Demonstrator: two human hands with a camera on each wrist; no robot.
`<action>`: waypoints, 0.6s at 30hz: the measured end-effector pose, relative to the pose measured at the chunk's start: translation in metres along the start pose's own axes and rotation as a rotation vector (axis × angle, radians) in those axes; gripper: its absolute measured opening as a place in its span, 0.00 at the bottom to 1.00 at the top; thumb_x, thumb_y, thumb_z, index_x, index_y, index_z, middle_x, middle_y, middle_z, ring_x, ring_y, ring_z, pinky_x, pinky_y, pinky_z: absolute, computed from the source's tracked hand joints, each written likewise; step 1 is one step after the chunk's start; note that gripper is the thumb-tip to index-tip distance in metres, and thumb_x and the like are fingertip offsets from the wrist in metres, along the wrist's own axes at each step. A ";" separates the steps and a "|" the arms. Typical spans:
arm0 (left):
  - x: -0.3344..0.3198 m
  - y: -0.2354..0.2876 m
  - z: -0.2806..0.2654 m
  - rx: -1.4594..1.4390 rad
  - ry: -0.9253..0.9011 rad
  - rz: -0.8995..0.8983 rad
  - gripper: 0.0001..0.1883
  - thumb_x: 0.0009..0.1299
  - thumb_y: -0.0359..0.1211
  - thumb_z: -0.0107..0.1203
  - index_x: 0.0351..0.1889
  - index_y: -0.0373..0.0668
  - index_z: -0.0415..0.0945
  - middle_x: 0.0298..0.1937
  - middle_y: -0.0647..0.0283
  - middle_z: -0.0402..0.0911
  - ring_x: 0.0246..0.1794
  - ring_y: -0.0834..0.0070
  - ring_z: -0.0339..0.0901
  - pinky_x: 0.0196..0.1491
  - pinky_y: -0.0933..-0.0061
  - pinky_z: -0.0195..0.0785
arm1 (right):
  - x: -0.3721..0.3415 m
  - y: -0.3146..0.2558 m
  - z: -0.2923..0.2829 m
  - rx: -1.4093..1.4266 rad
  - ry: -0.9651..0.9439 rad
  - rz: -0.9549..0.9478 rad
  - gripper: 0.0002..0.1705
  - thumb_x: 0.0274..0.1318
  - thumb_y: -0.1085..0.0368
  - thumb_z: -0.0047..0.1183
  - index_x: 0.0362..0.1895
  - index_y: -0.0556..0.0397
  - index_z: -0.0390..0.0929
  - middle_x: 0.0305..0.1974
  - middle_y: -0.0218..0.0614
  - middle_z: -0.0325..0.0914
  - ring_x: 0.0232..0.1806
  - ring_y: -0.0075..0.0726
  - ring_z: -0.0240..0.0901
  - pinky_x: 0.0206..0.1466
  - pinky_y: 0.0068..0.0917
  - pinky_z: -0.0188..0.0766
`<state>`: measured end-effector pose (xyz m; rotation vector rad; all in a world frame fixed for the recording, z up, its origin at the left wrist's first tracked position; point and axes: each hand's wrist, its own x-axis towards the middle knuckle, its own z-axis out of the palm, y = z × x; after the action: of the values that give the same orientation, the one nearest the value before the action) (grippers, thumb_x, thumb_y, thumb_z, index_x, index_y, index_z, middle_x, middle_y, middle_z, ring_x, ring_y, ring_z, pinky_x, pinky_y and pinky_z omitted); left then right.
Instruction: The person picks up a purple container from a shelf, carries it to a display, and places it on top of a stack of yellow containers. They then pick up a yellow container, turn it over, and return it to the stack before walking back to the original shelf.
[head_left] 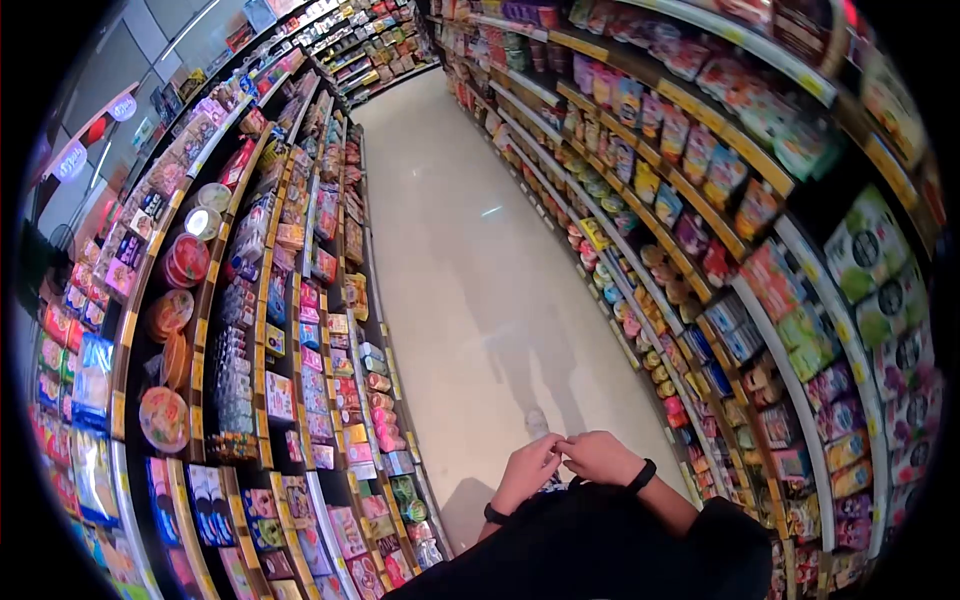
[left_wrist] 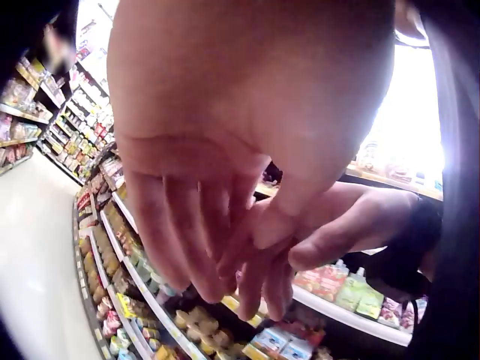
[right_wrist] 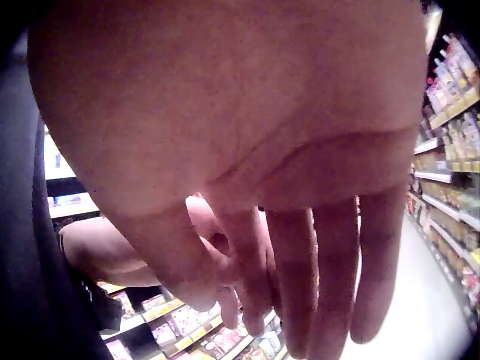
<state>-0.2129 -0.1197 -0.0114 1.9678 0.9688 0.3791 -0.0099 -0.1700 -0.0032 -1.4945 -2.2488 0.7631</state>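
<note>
In the head view the left hand (head_left: 528, 468) and right hand (head_left: 602, 460) meet at their fingertips in front of the dark clothing. The left wrist view has the left hand (left_wrist: 225, 97) from the palm side, fingers loosely extended, its thumb and forefinger against the fingers of the right hand (left_wrist: 341, 225). Long, nearly straight fingers of the right hand (right_wrist: 247, 135) point down in the right wrist view, with part of the left hand (right_wrist: 206, 221) behind them. No object shows in either hand; the exact contact between the fingers is partly hidden.
A pale floor (head_left: 440, 200) runs between packed shelves. The left shelving (head_left: 265, 330) holds round tubs, boxes and packets; colourful pouches hang or stand along the right shelving (head_left: 690, 150). More stocked shelves (head_left: 375, 50) cross the far end. Each wrist wears a dark band (head_left: 643, 476).
</note>
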 end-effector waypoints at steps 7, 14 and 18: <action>0.130 -0.041 -0.133 0.019 0.033 0.047 0.12 0.78 0.36 0.59 0.56 0.47 0.78 0.49 0.56 0.89 0.50 0.54 0.87 0.50 0.57 0.79 | 0.165 0.027 -0.074 -0.087 0.022 0.009 0.20 0.66 0.62 0.56 0.61 0.46 0.79 0.38 0.42 0.84 0.39 0.56 0.84 0.43 0.54 0.79; 0.264 -0.078 -0.192 0.082 -0.128 0.167 0.10 0.76 0.34 0.60 0.52 0.44 0.79 0.44 0.55 0.87 0.44 0.52 0.85 0.47 0.58 0.78 | 0.258 0.095 -0.089 -0.023 0.076 0.126 0.21 0.64 0.60 0.59 0.60 0.46 0.79 0.37 0.43 0.83 0.41 0.58 0.83 0.45 0.53 0.80; 0.354 -0.099 -0.211 0.167 -0.249 0.208 0.09 0.77 0.34 0.57 0.51 0.44 0.78 0.44 0.54 0.87 0.43 0.49 0.84 0.44 0.56 0.78 | 0.316 0.161 -0.090 0.029 0.074 0.150 0.18 0.63 0.59 0.60 0.56 0.48 0.79 0.39 0.43 0.85 0.42 0.60 0.83 0.47 0.56 0.80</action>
<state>-0.1555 0.3001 -0.0106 2.2143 0.6576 0.1654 0.0342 0.1923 -0.0331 -1.6643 -2.0817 0.7664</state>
